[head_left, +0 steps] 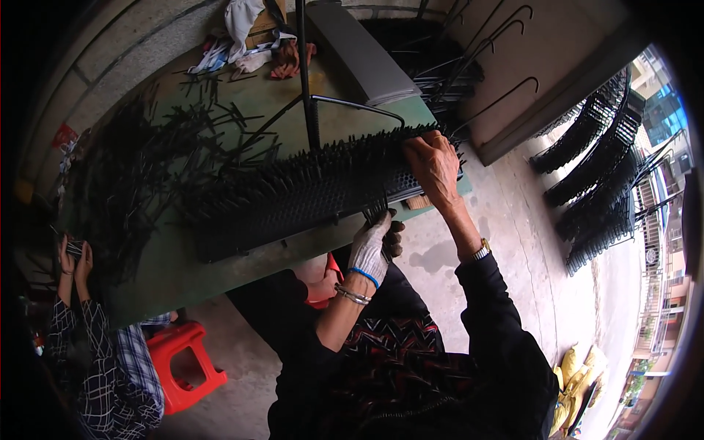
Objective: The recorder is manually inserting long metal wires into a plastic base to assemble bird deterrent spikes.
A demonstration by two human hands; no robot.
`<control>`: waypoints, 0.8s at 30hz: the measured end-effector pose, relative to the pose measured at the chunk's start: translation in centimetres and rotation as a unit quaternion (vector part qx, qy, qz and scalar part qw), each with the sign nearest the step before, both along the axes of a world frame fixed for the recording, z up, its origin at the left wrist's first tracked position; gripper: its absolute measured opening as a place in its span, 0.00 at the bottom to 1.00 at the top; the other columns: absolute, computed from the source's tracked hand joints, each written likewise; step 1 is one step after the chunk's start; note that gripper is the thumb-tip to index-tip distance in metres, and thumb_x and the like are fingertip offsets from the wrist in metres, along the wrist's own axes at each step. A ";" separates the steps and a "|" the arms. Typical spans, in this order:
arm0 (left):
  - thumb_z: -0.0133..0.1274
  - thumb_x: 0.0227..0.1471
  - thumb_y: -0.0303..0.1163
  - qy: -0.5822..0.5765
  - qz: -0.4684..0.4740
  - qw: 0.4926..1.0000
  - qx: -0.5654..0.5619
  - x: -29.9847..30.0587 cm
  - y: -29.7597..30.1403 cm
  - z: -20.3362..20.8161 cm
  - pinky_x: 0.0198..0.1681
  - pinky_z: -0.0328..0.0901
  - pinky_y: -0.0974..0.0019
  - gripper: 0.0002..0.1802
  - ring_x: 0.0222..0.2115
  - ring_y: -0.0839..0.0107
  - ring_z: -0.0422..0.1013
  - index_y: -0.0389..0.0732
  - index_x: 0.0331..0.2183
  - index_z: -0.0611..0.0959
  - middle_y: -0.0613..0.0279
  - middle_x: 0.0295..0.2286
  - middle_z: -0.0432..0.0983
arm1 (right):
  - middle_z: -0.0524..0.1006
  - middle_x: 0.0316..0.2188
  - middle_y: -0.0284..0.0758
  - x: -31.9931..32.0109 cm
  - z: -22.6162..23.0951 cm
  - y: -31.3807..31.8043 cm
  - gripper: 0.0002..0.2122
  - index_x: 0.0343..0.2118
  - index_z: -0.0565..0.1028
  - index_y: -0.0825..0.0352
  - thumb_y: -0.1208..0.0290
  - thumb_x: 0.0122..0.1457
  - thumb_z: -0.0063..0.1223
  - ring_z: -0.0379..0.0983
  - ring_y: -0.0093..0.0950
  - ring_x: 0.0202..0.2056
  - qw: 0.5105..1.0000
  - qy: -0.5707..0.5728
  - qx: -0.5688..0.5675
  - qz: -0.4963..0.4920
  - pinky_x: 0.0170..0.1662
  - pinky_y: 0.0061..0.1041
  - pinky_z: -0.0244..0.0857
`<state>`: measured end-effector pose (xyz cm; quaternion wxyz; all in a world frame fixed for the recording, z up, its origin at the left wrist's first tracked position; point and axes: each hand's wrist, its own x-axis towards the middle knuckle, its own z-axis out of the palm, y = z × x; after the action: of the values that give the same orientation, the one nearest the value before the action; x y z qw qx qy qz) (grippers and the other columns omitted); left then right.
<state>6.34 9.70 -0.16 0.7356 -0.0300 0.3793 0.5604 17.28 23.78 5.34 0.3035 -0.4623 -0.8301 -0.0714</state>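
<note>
Gloved in white with a blue cuff, the left hand (374,246) is closed around a few thin black sticks (376,208), held against the near side of a long black panel (293,209). Bare, the right hand (436,169) sits on the panel's right end, fingers curled down at its bristly upper edge; whether they pinch anything cannot be told. The panel lies along the near edge of the green tabletop (183,282), its right end by the right edge, where a wood block (419,202) shows beneath. Loose black strips (158,150) cover the left half. Rags (242,33) lie at the far edge, and a grey board (367,59) runs to the far right corner. A black rod (304,66) rises behind the panel. Beyond the far edge stands a block wall (110,44). A co-worker's hands (77,260) are at the left edge, near a red stool (213,380). To the right, pale concrete floor (506,227) leads outdoors to black racks (612,147) and yellow sacks (579,378).
</note>
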 end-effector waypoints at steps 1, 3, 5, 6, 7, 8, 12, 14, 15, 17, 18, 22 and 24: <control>0.52 0.57 0.38 0.001 0.002 1.000 0.000 -0.1 -0.2 -0.1 0.17 0.64 0.71 0.13 0.17 0.76 0.67 0.40 0.40 0.78 0.58 0.25 0.76 | 0.72 0.28 0.33 -0.2 0.0 -0.2 0.07 0.34 0.80 0.58 0.66 0.52 0.57 0.70 0.33 0.35 1.000 0.002 0.006 -0.013 0.37 0.31 0.63; 0.52 0.56 0.38 0.013 0.002 1.000 -0.013 -0.1 -0.3 0.6 0.18 0.65 0.70 0.13 0.17 0.75 0.68 0.41 0.40 0.78 0.59 0.24 0.75 | 0.72 0.28 0.33 0.3 -0.6 -0.2 0.07 0.34 0.80 0.58 0.66 0.53 0.57 0.70 0.32 0.35 1.000 0.020 0.011 -0.020 0.37 0.31 0.62; 0.52 0.56 0.38 0.009 -0.001 1.000 -0.011 0.0 -0.4 0.9 0.19 0.66 0.71 0.12 0.18 0.75 0.69 0.42 0.39 0.78 0.61 0.24 0.75 | 0.72 0.28 0.32 0.6 -1.0 -0.2 0.07 0.34 0.80 0.58 0.66 0.53 0.56 0.70 0.32 0.35 0.999 0.038 0.014 -0.026 0.37 0.31 0.62; 0.52 0.57 0.38 0.005 -0.003 1.000 -0.010 -0.1 -0.5 1.0 0.20 0.66 0.71 0.11 0.19 0.75 0.70 0.43 0.39 0.79 0.64 0.23 0.74 | 0.71 0.29 0.33 0.7 -1.1 -0.3 0.06 0.33 0.80 0.57 0.66 0.52 0.56 0.69 0.33 0.34 0.999 0.040 0.018 -0.028 0.36 0.32 0.61; 0.52 0.57 0.38 0.005 -0.003 1.000 -0.011 -0.1 -0.5 1.1 0.20 0.66 0.71 0.11 0.19 0.75 0.70 0.43 0.39 0.79 0.64 0.23 0.74 | 0.70 0.30 0.34 0.8 -1.2 -0.4 0.06 0.32 0.80 0.56 0.66 0.52 0.56 0.68 0.34 0.33 0.998 0.043 0.022 -0.030 0.35 0.32 0.60; 0.52 0.57 0.38 0.014 -0.007 1.000 -0.005 -0.2 -0.6 1.1 0.20 0.66 0.72 0.11 0.19 0.75 0.70 0.44 0.38 0.79 0.64 0.23 0.74 | 0.70 0.30 0.34 0.9 -1.3 -0.4 0.06 0.32 0.80 0.56 0.66 0.52 0.56 0.68 0.34 0.33 0.998 0.043 0.022 -0.030 0.35 0.32 0.60; 0.52 0.56 0.39 0.015 -0.012 1.000 0.016 -0.3 -0.8 0.6 0.19 0.65 0.73 0.11 0.18 0.76 0.69 0.44 0.37 0.81 0.65 0.23 0.75 | 0.72 0.30 0.35 0.7 -0.7 -1.2 0.09 0.37 0.80 0.57 0.65 0.53 0.56 0.68 0.34 0.34 0.999 0.010 0.019 -0.030 0.37 0.32 0.60; 0.53 0.56 0.39 0.022 -0.011 0.999 0.020 -0.3 -0.9 0.6 0.19 0.64 0.73 0.11 0.18 0.77 0.69 0.43 0.37 0.80 0.66 0.23 0.75 | 0.72 0.29 0.36 0.6 -0.3 -1.8 0.11 0.40 0.79 0.59 0.65 0.55 0.56 0.69 0.33 0.35 0.999 -0.025 0.020 -0.041 0.39 0.32 0.61; 0.53 0.56 0.39 0.028 -0.011 0.999 0.025 -0.2 -0.9 0.8 0.19 0.64 0.73 0.12 0.18 0.77 0.69 0.43 0.37 0.80 0.66 0.23 0.75 | 0.72 0.30 0.37 0.8 -0.3 -2.0 0.13 0.43 0.78 0.60 0.64 0.55 0.56 0.70 0.33 0.34 0.999 0.002 0.027 -0.030 0.38 0.32 0.62; 0.53 0.55 0.39 0.041 -0.016 0.999 0.031 -0.1 -1.0 1.1 0.19 0.64 0.73 0.12 0.18 0.77 0.69 0.42 0.37 0.80 0.66 0.23 0.75 | 0.73 0.30 0.38 1.0 0.3 -2.8 0.15 0.45 0.77 0.61 0.64 0.55 0.55 0.70 0.34 0.34 0.999 0.030 0.035 -0.021 0.38 0.31 0.62; 0.54 0.55 0.39 0.054 -0.017 0.998 0.034 -0.2 -1.2 1.2 0.19 0.64 0.74 0.12 0.18 0.78 0.69 0.42 0.37 0.81 0.66 0.23 0.75 | 0.73 0.29 0.38 0.8 0.8 -3.6 0.16 0.47 0.76 0.62 0.63 0.56 0.55 0.71 0.32 0.32 0.994 0.081 -0.076 0.004 0.36 0.30 0.63; 0.55 0.54 0.40 0.082 -0.033 0.995 0.036 -0.2 -1.6 2.0 0.20 0.64 0.75 0.12 0.18 0.79 0.69 0.42 0.36 0.81 0.67 0.22 0.75 | 0.75 0.24 0.36 1.5 1.9 -5.2 0.15 0.42 0.75 0.69 0.64 0.57 0.55 0.71 0.25 0.27 0.897 0.175 -0.394 0.093 0.30 0.25 0.65; 0.57 0.52 0.38 0.106 -0.034 0.994 0.018 0.3 -1.6 2.4 0.15 0.62 0.74 0.11 0.16 0.78 0.68 0.41 0.33 0.81 0.63 0.21 0.76 | 0.74 0.24 0.31 1.9 2.3 -5.4 0.10 0.37 0.74 0.72 0.69 0.58 0.53 0.69 0.18 0.28 0.851 0.165 -0.476 0.149 0.30 0.21 0.64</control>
<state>6.60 8.12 2.22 0.7099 0.0558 0.4461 0.5421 19.19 18.34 7.63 0.1856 -0.4257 -0.7594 0.4557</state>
